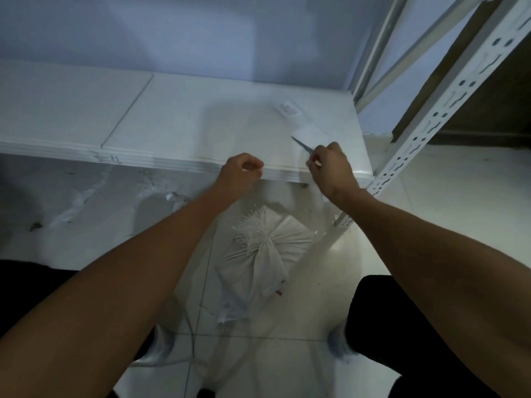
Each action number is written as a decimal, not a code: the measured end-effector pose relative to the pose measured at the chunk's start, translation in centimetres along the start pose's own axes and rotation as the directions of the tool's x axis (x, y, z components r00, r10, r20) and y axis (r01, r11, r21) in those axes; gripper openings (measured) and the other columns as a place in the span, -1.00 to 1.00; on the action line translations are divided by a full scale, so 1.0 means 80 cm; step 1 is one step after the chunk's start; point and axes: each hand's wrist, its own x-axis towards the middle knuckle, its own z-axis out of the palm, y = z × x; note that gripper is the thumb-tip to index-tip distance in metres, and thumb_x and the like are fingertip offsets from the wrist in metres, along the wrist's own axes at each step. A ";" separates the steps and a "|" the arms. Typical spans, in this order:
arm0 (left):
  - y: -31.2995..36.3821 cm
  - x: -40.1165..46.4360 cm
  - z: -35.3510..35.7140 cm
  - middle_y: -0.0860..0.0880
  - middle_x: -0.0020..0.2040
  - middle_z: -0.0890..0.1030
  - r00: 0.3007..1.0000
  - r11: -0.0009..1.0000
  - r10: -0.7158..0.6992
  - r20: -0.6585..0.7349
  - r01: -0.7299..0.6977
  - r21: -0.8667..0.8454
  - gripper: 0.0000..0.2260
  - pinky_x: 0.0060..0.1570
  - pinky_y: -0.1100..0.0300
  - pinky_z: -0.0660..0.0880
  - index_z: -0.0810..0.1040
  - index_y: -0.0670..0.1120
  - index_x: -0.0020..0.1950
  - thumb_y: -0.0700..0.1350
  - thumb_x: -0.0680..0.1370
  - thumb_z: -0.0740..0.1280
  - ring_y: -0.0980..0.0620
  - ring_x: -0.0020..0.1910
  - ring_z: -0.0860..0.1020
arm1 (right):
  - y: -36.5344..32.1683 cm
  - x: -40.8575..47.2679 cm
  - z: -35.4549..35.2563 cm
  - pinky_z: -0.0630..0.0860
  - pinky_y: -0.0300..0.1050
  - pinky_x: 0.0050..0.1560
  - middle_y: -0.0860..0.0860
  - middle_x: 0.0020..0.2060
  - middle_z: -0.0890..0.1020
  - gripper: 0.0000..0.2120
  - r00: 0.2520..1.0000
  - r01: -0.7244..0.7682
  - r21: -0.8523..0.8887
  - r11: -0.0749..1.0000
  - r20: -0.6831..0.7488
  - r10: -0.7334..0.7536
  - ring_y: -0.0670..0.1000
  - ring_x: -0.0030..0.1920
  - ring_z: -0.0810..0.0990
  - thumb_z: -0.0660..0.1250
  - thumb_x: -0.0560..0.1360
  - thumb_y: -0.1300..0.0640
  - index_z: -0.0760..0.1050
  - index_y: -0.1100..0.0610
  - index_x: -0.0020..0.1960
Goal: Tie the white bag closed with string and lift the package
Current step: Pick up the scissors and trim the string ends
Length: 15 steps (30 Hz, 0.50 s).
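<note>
The white bag (258,262) lies on the floor tiles between my feet. Its neck is gathered and bound, with a frayed tuft (251,228) sticking up. My left hand (242,172) is raised above it at the shelf edge, fingers closed, with a small white bit of string showing at the fingertips. My right hand (330,165) is level with it to the right, closed on a thin dark pointed blade (301,143) that points up and left. A loose length of string (191,331) trails over the floor at the lower left of the bag.
A low white shelf board (172,124) runs across in front of me, with a small label (288,109) on it. A perforated white metal rack upright (431,110) rises at the right. My dark trouser legs flank the bag.
</note>
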 end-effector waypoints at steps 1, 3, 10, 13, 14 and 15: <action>0.001 -0.007 -0.005 -0.11 -0.06 0.69 1.000 1.000 0.017 0.006 -0.017 0.013 -0.89 -0.05 -0.03 0.60 0.65 -0.10 -0.02 -0.19 0.46 0.41 -0.05 -0.07 0.64 | -0.007 -0.007 -0.002 0.45 -0.11 0.00 0.21 0.06 0.49 -0.84 1.000 0.015 0.006 1.000 0.007 -0.015 0.22 -0.06 0.56 0.32 0.54 0.15 0.55 0.24 0.03; 0.002 -0.022 -0.014 -0.15 -0.07 0.69 0.999 0.999 0.033 0.021 -0.034 0.026 -0.89 -0.13 -0.01 0.59 0.64 -0.12 -0.03 -0.22 0.46 0.41 -0.05 -0.11 0.64 | -0.021 -0.021 -0.006 0.48 -0.06 0.02 0.20 0.06 0.49 -0.85 0.999 0.031 0.020 0.999 0.020 -0.032 0.22 -0.04 0.56 0.33 0.53 0.16 0.55 0.24 0.01; 0.016 -0.066 -0.032 0.07 -0.30 0.57 1.000 0.994 0.002 0.020 -0.004 0.111 -0.84 -0.21 0.23 0.46 0.64 -0.22 0.02 -0.31 0.48 0.34 0.15 -0.33 0.51 | -0.061 -0.062 -0.018 0.37 -0.18 0.01 0.20 0.15 0.47 -0.81 0.994 0.046 0.016 0.999 0.100 -0.047 0.18 0.04 0.56 0.31 0.56 0.12 0.55 0.24 0.06; 0.025 -0.077 -0.040 0.04 -0.28 0.58 1.000 0.992 -0.009 0.024 0.006 0.124 -0.84 -0.16 0.19 0.50 0.64 -0.21 0.02 -0.30 0.47 0.35 0.08 -0.28 0.53 | -0.070 -0.074 -0.031 0.42 -0.13 0.04 0.18 0.15 0.47 -0.80 0.992 0.054 0.007 0.999 0.117 -0.055 0.17 0.05 0.55 0.30 0.57 0.10 0.55 0.23 0.07; 0.031 -0.081 -0.043 0.02 -0.27 0.58 1.000 0.992 -0.013 0.025 0.010 0.124 -0.85 -0.19 0.20 0.50 0.64 -0.22 0.02 -0.30 0.47 0.35 0.06 -0.27 0.53 | -0.073 -0.077 -0.036 0.44 -0.09 0.07 0.18 0.14 0.47 -0.79 0.990 0.068 0.000 0.998 0.128 -0.068 0.17 0.07 0.54 0.30 0.57 0.09 0.55 0.22 0.07; 0.036 -0.084 -0.046 0.00 -0.25 0.59 1.000 0.992 -0.012 0.023 0.009 0.127 -0.85 -0.23 0.23 0.50 0.64 -0.22 0.02 -0.29 0.48 0.35 0.05 -0.26 0.54 | -0.075 -0.079 -0.042 0.47 -0.05 0.11 0.18 0.14 0.47 -0.79 0.985 0.092 -0.012 0.996 0.146 -0.089 0.17 0.09 0.52 0.30 0.56 0.08 0.54 0.21 0.08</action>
